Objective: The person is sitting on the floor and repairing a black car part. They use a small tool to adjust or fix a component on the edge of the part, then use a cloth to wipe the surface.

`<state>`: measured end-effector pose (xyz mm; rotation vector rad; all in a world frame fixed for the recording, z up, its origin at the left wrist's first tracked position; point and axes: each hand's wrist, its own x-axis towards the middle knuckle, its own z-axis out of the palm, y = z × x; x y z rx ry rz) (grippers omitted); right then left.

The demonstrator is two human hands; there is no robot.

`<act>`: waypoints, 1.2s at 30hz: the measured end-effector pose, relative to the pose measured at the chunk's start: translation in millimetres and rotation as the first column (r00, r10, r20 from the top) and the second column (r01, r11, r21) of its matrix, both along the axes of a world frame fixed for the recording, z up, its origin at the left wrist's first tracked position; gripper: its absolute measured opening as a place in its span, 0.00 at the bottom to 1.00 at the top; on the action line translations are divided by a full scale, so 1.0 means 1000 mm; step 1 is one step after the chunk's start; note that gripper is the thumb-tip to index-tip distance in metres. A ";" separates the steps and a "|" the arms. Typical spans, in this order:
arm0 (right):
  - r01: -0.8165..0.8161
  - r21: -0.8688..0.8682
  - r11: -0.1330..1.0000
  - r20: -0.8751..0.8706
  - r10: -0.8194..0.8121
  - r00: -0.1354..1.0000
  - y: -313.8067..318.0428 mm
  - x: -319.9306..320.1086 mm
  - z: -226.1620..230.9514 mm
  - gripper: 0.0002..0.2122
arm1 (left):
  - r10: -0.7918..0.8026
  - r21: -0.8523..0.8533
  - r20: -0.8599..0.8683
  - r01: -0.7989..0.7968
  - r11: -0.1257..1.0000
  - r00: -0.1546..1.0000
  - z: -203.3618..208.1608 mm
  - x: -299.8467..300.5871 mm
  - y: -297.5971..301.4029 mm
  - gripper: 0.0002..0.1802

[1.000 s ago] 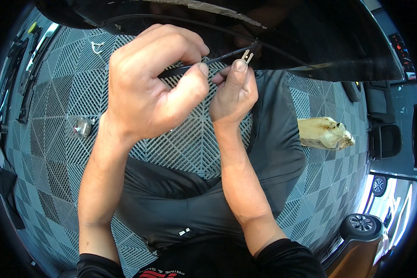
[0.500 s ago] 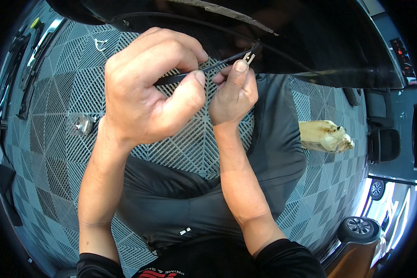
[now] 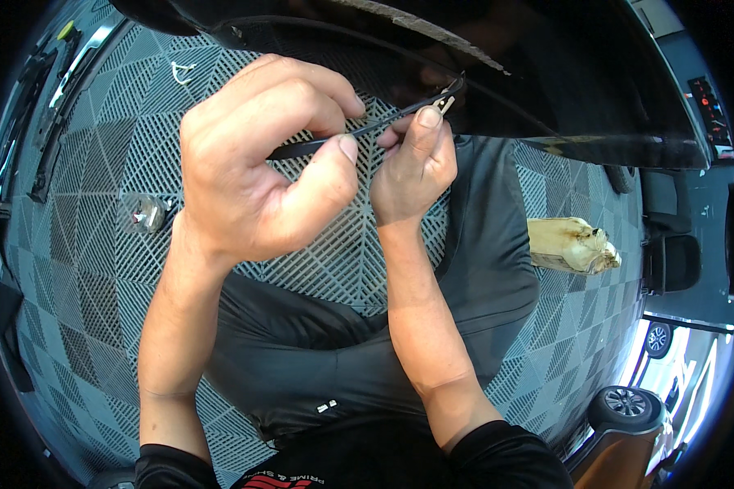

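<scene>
A thin black strip point(image 3: 298, 150) runs from my left hand point(image 3: 257, 159) up to the edge of a glossy black car panel point(image 3: 546, 73). The thumb and fingers of my left hand are closed round this strip. At the strip's far end, close to the panel, my right hand point(image 3: 414, 175) pinches a small pale slotted piece point(image 3: 444, 104) between thumb and fingers. Its exact kind cannot be made out, and my right fingertips are partly hidden behind the thumb. The panel carries a long, rough grey scraped band point(image 3: 432, 33).
A yellowish, stained bottle-like container point(image 3: 575, 244) lies right of my leg. On the grey grid floor point(image 3: 81, 285) are a clear packet with small parts point(image 3: 145, 214) and a white forked piece point(image 3: 182, 73). Long dark trim parts point(image 3: 61, 118) lie far left. A parked car point(image 3: 624, 432) stands lower right.
Both hands keep their grip. The strip and the pale piece have shifted slightly in the view, and the panel appears a little farther right.
</scene>
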<state>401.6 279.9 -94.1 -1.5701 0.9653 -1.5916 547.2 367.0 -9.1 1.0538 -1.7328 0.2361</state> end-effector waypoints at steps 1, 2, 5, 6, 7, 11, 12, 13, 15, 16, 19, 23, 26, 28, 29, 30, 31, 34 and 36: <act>-0.001 -0.001 1.000 0.004 0.001 1.000 0.000 0.000 0.000 0.22 | -0.002 -0.011 0.006 0.002 1.000 1.000 0.000 0.001 0.000 0.08; -0.004 -0.004 1.000 0.006 0.004 1.000 0.000 0.000 -0.001 0.22 | -0.004 -0.022 0.012 0.004 1.000 1.000 -0.001 0.002 0.000 0.08; -0.013 -0.005 1.000 0.013 0.013 1.000 -0.001 0.002 -0.003 0.22 | 0.001 -0.002 0.002 -0.001 1.000 1.000 0.001 0.002 0.003 0.08; -0.012 -0.005 1.000 0.009 0.012 1.000 -0.001 0.003 -0.002 0.22 | 0.002 0.011 -0.008 -0.002 1.000 1.000 0.001 0.002 0.004 0.07; -0.011 -0.006 1.000 0.005 0.011 1.000 0.000 0.003 -0.001 0.22 | 0.000 0.008 -0.010 0.000 1.000 1.000 0.001 0.002 0.005 0.07; -0.023 -0.047 0.999 0.002 0.023 1.000 0.000 0.004 0.001 0.22 | -0.006 0.013 -0.028 0.007 1.000 1.000 0.001 0.002 0.007 0.07; -0.031 -0.059 0.998 0.003 0.032 0.999 -0.001 0.003 -0.001 0.22 | -0.007 0.019 -0.034 0.008 1.000 0.999 0.001 0.001 0.008 0.07; -0.040 -0.072 0.997 0.004 0.040 0.999 -0.001 0.003 -0.001 0.22 | -0.014 0.019 -0.034 0.014 1.000 0.999 0.002 0.001 0.009 0.07; -0.035 -0.047 0.998 0.020 0.036 0.999 0.001 0.006 0.000 0.22 | -0.024 0.020 -0.032 0.025 0.999 0.999 0.002 0.001 0.011 0.06; -0.033 -0.035 0.999 0.029 0.034 0.999 0.002 0.007 0.001 0.22 | -0.037 0.011 -0.033 0.038 0.999 0.999 0.002 0.001 0.011 0.06; -0.058 -0.044 0.997 0.041 0.060 0.997 0.003 0.009 0.000 0.22 | -0.073 -0.013 -0.038 0.072 0.997 0.997 -0.001 0.001 0.012 0.06; -0.045 -0.019 0.999 0.017 0.045 0.999 0.006 0.009 0.007 0.22 | -0.114 -0.043 -0.062 0.112 0.993 0.992 -0.006 -0.003 0.010 0.06; -0.058 0.003 0.998 -0.016 0.058 0.998 0.009 0.009 0.010 0.22 | -0.128 -0.050 -0.075 0.125 0.991 0.989 -0.006 -0.004 0.013 0.06; -0.050 0.026 0.998 -0.025 0.051 0.998 0.009 0.009 0.010 0.22 | -0.141 -0.062 -0.078 0.136 0.989 0.987 -0.008 -0.004 0.013 0.06; -0.045 0.028 0.999 -0.031 0.046 0.998 0.009 0.009 0.010 0.22 | -0.146 -0.071 -0.075 0.141 0.987 0.986 -0.008 -0.004 0.012 0.07; -0.042 0.029 0.999 -0.035 0.043 0.998 0.009 0.011 0.011 0.23 | -0.149 -0.079 -0.069 0.144 0.986 0.986 -0.009 -0.003 0.012 0.07; -0.040 0.031 0.999 -0.039 0.041 0.998 0.010 0.012 0.011 0.23 | -0.153 -0.079 -0.077 0.147 0.986 0.985 -0.009 -0.003 0.013 0.07; -0.034 0.022 0.999 -0.062 0.035 0.997 0.010 0.013 0.009 0.24 | -0.163 -0.083 -0.098 0.156 0.984 0.982 -0.011 -0.002 0.015 0.07; -0.016 0.010 1.000 -0.083 0.017 0.996 0.009 0.014 0.007 0.24 | -0.168 -0.090 -0.112 0.158 0.983 0.979 -0.013 -0.002 0.016 0.08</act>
